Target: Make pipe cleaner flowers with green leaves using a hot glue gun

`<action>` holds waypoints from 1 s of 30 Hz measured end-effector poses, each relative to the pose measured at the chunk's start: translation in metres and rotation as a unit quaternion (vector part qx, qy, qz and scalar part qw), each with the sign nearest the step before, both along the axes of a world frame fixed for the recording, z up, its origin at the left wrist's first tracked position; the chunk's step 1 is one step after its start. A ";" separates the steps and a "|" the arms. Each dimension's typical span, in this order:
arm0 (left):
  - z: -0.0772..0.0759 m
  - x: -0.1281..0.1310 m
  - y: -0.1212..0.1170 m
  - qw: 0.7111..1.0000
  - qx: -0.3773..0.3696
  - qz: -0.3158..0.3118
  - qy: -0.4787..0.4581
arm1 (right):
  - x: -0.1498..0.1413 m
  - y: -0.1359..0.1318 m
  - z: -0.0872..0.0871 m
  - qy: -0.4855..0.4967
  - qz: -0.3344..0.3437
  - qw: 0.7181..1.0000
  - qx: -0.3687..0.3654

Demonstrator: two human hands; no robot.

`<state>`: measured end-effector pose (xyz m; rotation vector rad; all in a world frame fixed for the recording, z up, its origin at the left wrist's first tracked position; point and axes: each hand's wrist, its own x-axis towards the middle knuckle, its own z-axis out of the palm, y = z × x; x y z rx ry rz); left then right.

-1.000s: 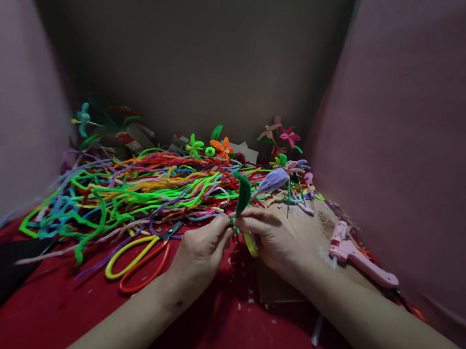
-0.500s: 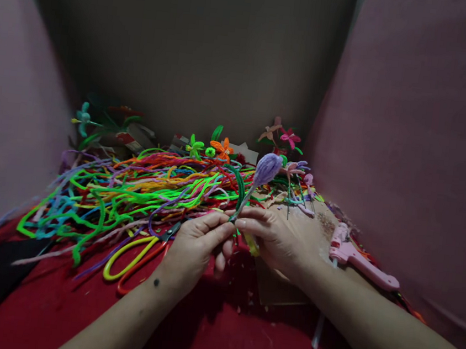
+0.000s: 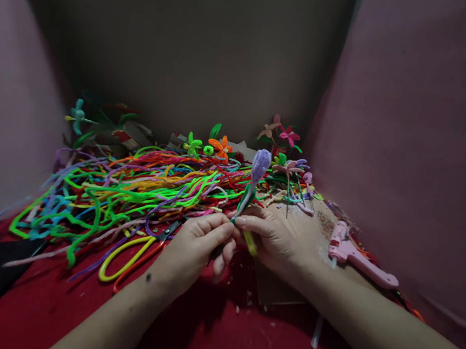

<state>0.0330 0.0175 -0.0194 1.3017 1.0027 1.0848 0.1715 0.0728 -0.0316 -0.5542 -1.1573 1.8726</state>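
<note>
Between my two hands stands a pipe-cleaner flower [image 3: 261, 165] with a purple bud, a pale stem and a green leaf [image 3: 246, 193] beside the stem. My left hand [image 3: 203, 241] pinches the stem's lower end between thumb and forefinger. From the other side, my right hand [image 3: 266, 233] closes its thumb and fingers on the same spot. A yellow piece [image 3: 249, 243] shows beneath the right hand's fingers; whether it belongs to the flower I cannot tell. The lowest part of the stem is hidden by my fingers.
A heap of coloured pipe cleaners [image 3: 140, 187] spreads across the back left. Scissors [image 3: 137, 253] with yellow and orange handles lie left of my left hand. A pink glue gun [image 3: 361, 257] rests at right. Finished flowers [image 3: 221, 148] stand along the back wall.
The flower has turned in my fingers: its bud has shifted slightly left and stands more upright, and the green leaf now lies close behind the stem. Both hands keep their pinch.
</note>
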 end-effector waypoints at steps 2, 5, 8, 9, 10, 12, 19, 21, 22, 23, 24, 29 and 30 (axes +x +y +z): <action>-0.006 0.000 0.000 0.968 0.145 0.104 0.177 | -0.001 -0.001 0.001 0.006 -0.021 1.000 0.008; -0.017 -0.001 0.000 0.862 0.317 0.175 0.356 | -0.002 -0.005 0.003 0.009 -0.046 0.999 0.016; -0.021 -0.002 0.000 0.807 0.385 0.182 0.408 | -0.002 -0.009 0.005 -0.006 -0.057 0.998 0.024; -0.021 -0.002 0.000 0.803 0.393 0.184 0.408 | -0.002 -0.009 0.006 -0.008 -0.057 0.998 0.025; -0.020 -0.002 0.000 0.804 0.393 0.184 0.405 | -0.002 -0.009 0.006 -0.007 -0.058 0.998 0.025; -0.018 -0.002 0.001 0.820 0.375 0.183 0.393 | -0.002 -0.009 0.005 -0.002 -0.057 0.998 0.027; -0.013 0.001 0.002 0.897 0.272 0.184 0.296 | -0.003 -0.007 0.003 -0.002 -0.065 0.997 0.038; -0.009 0.003 0.002 0.939 0.196 0.170 0.227 | -0.002 -0.009 0.007 -0.016 -0.055 0.997 0.044; -0.007 0.004 0.002 0.959 0.147 0.160 0.184 | -0.001 -0.010 0.010 -0.024 -0.048 0.997 0.050; -0.005 0.004 0.001 0.974 0.098 0.148 0.140 | -0.001 -0.011 0.013 -0.029 -0.044 0.997 0.057; -0.003 0.005 0.001 0.985 0.055 0.132 0.095 | 0.000 -0.012 0.016 -0.033 -0.039 0.996 0.067; 0.001 0.000 0.003 0.992 -0.083 0.021 -0.097 | 0.002 -0.015 0.019 -0.024 -0.029 0.996 0.084; 0.001 -0.002 0.003 0.986 -0.106 -0.009 -0.126 | 0.003 -0.014 0.018 -0.024 -0.024 0.996 0.077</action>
